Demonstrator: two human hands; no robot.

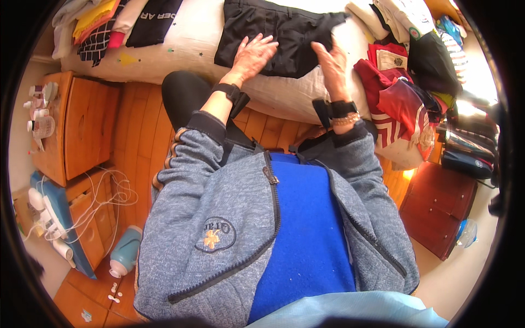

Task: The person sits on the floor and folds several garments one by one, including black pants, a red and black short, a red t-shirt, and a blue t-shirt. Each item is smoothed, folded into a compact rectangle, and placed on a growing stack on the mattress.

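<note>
A pair of black trousers point(284, 33), apparently folded, lies across the pale bedding in front of me. My left hand point(255, 56) rests on their left part near the front edge, fingers stretched out and palm down. At their right edge, my right hand point(331, 59) is held more upright. Its thumb stands apart from the fingers, and nothing shows in its grasp. Whether that palm touches the cloth I cannot tell. Dark bands circle both wrists, and a beaded bracelet point(345, 118) sits on the right one.
Folded clothes point(98, 27) lie on the bed point(191, 49) at the far left. Red garments point(391, 82) and other clothing are heaped at the right. A wooden cabinet point(90, 126) stands left, near white cables point(117, 188) and a blue-green bottle point(127, 249). A dark red cabinet point(437, 202) stands right.
</note>
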